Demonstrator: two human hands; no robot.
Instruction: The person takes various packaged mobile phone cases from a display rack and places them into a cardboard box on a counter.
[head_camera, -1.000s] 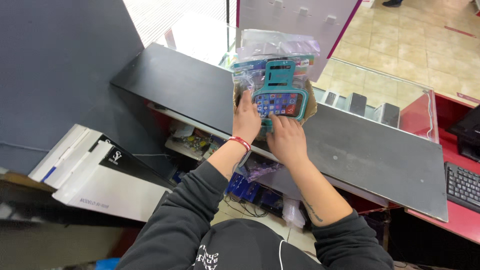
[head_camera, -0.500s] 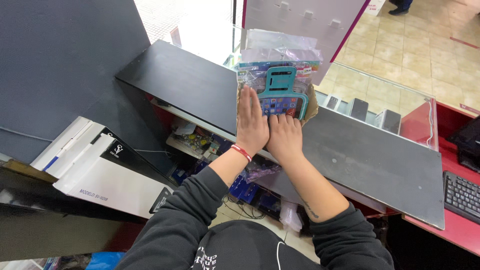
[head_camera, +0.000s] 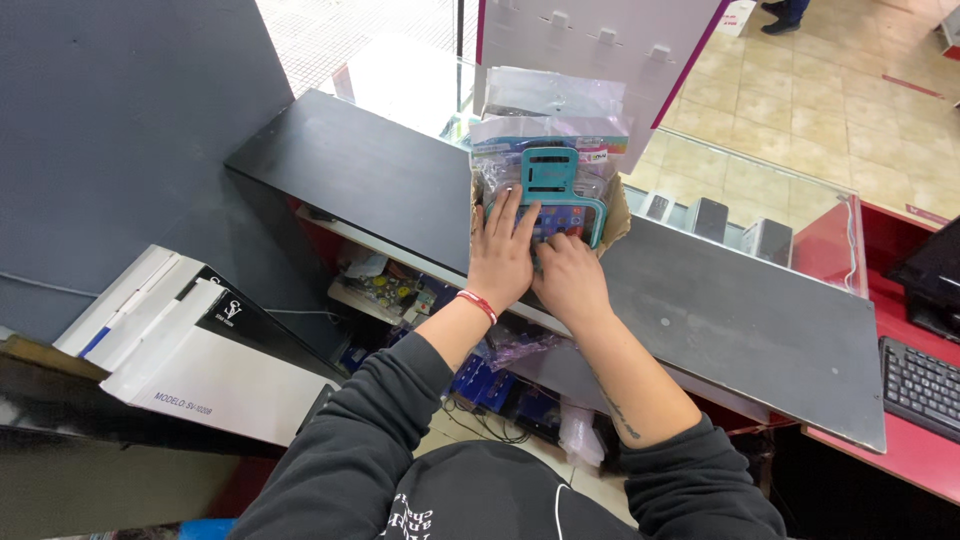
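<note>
A small cardboard box (head_camera: 617, 213) stands on the black counter shelf (head_camera: 370, 180), stuffed with clear plastic packets (head_camera: 550, 135) of accessories. The front packet holds a teal phone holder (head_camera: 549, 170) with a colourful screen card. My left hand (head_camera: 503, 253), with a red band at the wrist, lies flat on the front of the packets, fingers spread. My right hand (head_camera: 569, 275) rests just beside it, fingers bent against the lower front of the same packet. Neither hand lifts anything.
A glass display case (head_camera: 760, 200) with dark boxes (head_camera: 708, 218) lies beyond the shelf. White cartons (head_camera: 190, 350) sit at lower left. A keyboard (head_camera: 920, 385) rests on the red desk at right. Cluttered shelves (head_camera: 400, 290) run under the counter. A white display stand (head_camera: 600, 40) rises behind the box.
Both hands have shifted from gripping the packet's lower edge to pressing flat on its front. The teal packet has sunk lower into the box.
</note>
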